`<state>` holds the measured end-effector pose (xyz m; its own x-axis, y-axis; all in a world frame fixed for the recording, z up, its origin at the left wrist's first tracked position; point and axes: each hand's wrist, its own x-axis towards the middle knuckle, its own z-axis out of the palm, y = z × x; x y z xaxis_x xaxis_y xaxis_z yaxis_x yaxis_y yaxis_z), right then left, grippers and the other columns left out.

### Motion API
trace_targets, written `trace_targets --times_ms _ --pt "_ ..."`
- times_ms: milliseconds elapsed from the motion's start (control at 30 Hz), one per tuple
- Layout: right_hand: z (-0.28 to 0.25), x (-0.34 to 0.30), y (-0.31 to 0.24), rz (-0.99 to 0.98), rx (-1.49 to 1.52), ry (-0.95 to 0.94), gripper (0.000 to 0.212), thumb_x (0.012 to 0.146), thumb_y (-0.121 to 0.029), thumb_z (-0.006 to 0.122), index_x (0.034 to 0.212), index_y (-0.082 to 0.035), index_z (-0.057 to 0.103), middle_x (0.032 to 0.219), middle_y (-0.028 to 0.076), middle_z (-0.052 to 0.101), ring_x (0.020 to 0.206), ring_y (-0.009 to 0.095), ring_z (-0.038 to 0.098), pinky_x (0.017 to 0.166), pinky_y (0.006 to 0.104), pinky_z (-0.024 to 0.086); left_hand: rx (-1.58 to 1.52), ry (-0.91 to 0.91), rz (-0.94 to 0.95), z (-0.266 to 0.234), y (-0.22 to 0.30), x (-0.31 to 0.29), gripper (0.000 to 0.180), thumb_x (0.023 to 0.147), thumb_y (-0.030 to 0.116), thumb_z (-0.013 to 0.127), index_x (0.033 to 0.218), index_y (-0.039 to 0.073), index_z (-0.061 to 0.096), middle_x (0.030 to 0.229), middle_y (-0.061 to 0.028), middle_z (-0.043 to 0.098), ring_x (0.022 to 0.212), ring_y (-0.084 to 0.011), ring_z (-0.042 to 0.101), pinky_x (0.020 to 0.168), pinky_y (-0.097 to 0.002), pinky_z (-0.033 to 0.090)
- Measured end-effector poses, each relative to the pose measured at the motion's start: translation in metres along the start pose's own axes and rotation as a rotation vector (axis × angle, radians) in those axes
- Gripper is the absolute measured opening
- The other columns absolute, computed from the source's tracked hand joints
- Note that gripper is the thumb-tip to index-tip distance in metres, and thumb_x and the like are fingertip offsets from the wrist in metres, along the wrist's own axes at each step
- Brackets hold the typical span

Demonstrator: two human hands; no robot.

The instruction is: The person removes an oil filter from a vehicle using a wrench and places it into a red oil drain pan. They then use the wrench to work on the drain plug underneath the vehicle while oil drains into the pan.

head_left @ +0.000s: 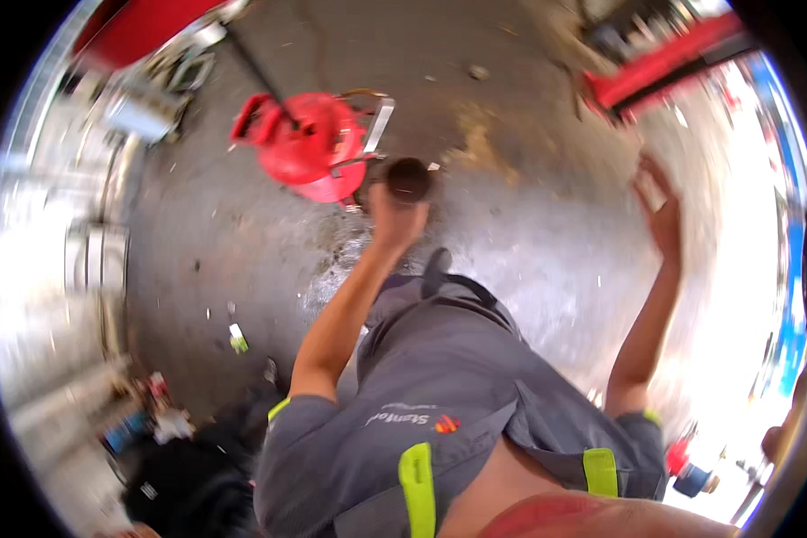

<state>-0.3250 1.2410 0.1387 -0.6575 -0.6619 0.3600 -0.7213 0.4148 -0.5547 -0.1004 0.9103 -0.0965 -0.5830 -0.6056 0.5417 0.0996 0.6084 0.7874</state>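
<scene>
My left hand [396,222] is closed around a short, dark round object [409,179], like a cup or a piece of tube seen from its end. Motion smears it, so its exact kind does not show. Just beyond and to the left of that hand stands a red round tank [307,152] with a dark upright pole [258,67]. My right hand [662,211] is raised out to the right, with its fingers apart and nothing in it. The nearest thing to it is a red metal beam [663,67].
Another red part [143,31] hangs at the upper left. Light-coloured equipment [143,112] lines the left side. A black bundle [188,484] lies at the lower left, near a small green-and-white scrap [238,339] on the stained floor [529,215].
</scene>
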Motion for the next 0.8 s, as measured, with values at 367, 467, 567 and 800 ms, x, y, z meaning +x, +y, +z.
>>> trace_targets --times_ms 367,467,567,800 --pt "0.245 -0.076 -0.121 -0.250 -0.088 -0.379 0.081 0.078 -0.039 0.089 0.143 -0.006 0.055 0.144 0.018 0.057 0.142 0.035 0.047 0.122 0.0543 0.029 -0.718 -0.301 -0.286 -0.106 0.139 0.059 0.007 0.089 0.000 0.067 0.095 -0.002 0.069 0.084 -0.0039 0.068 0.083 -0.0078 0.055 0.073 -0.0313 0.051" --pt "0.252 -0.054 -0.160 -0.369 -0.104 -0.346 0.074 0.077 -0.041 0.088 0.135 -0.006 0.060 0.138 0.018 0.060 0.136 0.037 0.050 0.117 0.0526 0.034 -0.769 -0.291 -0.242 -0.117 0.146 0.058 0.007 0.086 0.004 0.068 0.089 -0.001 0.066 0.077 -0.0050 0.064 0.077 -0.0080 0.051 0.067 -0.0334 0.049" --pt "0.261 -0.055 -0.174 -0.376 -0.102 -0.407 0.067 0.078 -0.048 0.085 0.128 -0.009 0.064 0.129 0.016 0.064 0.125 0.036 0.055 0.109 0.0511 0.039 -0.719 -0.299 -0.192 -0.123 0.142 0.051 0.018 0.082 0.016 0.072 0.087 0.001 0.065 0.065 -0.0151 0.058 0.064 -0.0149 0.046 0.062 -0.0402 0.048" --pt "0.301 -0.126 -0.172 -0.036 -0.174 -0.898 0.057 0.080 -0.064 0.077 0.112 -0.016 0.075 0.108 0.012 0.074 0.100 0.033 0.068 0.091 0.0476 0.052 -0.492 -0.360 0.007 -0.109 0.109 0.016 0.026 0.090 0.009 0.072 0.114 -0.001 0.069 0.117 -0.0146 0.070 0.116 -0.0232 0.062 0.102 -0.0414 0.050"
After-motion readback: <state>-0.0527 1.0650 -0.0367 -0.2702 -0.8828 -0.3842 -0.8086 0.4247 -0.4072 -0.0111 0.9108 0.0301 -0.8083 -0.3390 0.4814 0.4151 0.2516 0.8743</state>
